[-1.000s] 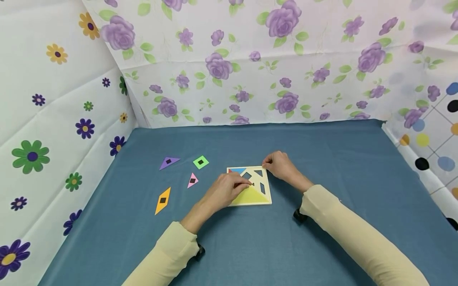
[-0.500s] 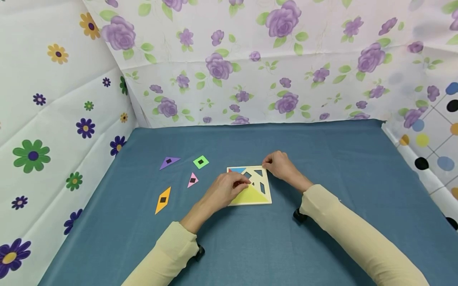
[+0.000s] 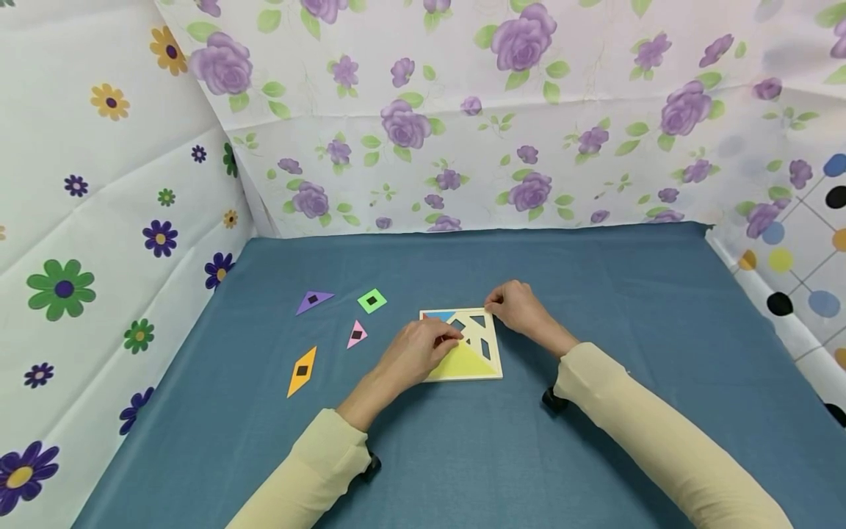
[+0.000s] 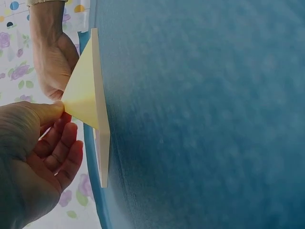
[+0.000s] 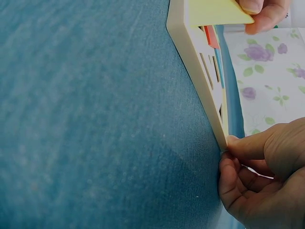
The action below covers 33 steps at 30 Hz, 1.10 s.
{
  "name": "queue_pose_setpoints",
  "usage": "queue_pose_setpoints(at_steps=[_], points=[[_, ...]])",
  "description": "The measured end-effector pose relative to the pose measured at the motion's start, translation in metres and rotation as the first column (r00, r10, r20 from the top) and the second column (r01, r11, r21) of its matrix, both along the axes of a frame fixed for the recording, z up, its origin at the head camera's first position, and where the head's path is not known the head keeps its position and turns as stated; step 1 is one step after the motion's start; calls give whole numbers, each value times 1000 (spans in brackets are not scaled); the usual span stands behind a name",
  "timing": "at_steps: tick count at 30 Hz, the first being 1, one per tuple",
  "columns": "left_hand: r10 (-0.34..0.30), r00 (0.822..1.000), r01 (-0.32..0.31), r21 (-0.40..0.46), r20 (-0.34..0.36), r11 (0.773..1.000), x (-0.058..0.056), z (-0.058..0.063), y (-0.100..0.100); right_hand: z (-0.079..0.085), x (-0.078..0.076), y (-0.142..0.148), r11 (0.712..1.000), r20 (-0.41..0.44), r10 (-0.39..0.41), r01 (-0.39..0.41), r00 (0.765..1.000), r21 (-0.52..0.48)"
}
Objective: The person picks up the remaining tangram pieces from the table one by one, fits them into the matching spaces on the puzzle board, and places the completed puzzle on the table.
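Note:
A yellow triangle piece (image 3: 459,363) leans up from the near side of a wooden tangram board (image 3: 487,311). My left hand (image 3: 414,351) pinches its tip between thumb and fingers; in the left wrist view the triangle (image 4: 82,95) stands tilted, its long edge at the board's rim (image 4: 101,114). With thumb and fingers my right hand (image 3: 522,308) grips the board's far right corner, as the right wrist view shows at the board's edge (image 5: 202,90). A blue piece (image 3: 439,315) and a red piece (image 5: 211,37) sit in the board, partly hidden by the left hand and the triangle.
Left of the board lie a purple triangle (image 3: 313,302), a green square (image 3: 372,300), a pink triangle (image 3: 356,335) and an orange parallelogram (image 3: 302,372), each with a dark square mark. A blue cloth (image 3: 595,279) covers the table, with patterned sheets (image 3: 449,147) behind and at the sides.
Both hands keep their grips, and the board and loose pieces stay in place. Only a very slight shift of the head view shows.

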<state>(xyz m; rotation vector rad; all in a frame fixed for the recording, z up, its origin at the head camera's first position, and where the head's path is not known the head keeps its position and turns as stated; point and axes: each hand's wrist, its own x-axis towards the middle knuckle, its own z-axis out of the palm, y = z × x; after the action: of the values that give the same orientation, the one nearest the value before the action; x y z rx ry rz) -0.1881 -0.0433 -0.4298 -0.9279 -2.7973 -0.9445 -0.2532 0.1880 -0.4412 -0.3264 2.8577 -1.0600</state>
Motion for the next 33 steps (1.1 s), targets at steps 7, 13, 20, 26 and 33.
queue_pose_setpoints(at_steps=[7, 13, 20, 26, 33], points=[[-5, 1000, 5, -51, 3, 999, -2, 1, 1, 1, 0, 0, 1000, -3, 12, -12, 1000, -6], [-30, 1000, 30, -87, 8, 996, -3, 0, 1, 0, 0, 1, 1000, -1, 10, -10, 1000, -13], [-29, 1000, 30, -144, 12, 989, -4, -2, 2, 0, 1, 1, 1000, 7, 6, -6, 1000, -16], [-70, 997, 61, -192, -40, 980, -4, -2, 3, 0, 1, 2, 1000, 13, 12, -11, 1000, -19], [-113, 985, 80, -238, -130, 968, -4, -4, 1, 1, 1, 1, 1000, 15, 11, -11, 1000, -24]])
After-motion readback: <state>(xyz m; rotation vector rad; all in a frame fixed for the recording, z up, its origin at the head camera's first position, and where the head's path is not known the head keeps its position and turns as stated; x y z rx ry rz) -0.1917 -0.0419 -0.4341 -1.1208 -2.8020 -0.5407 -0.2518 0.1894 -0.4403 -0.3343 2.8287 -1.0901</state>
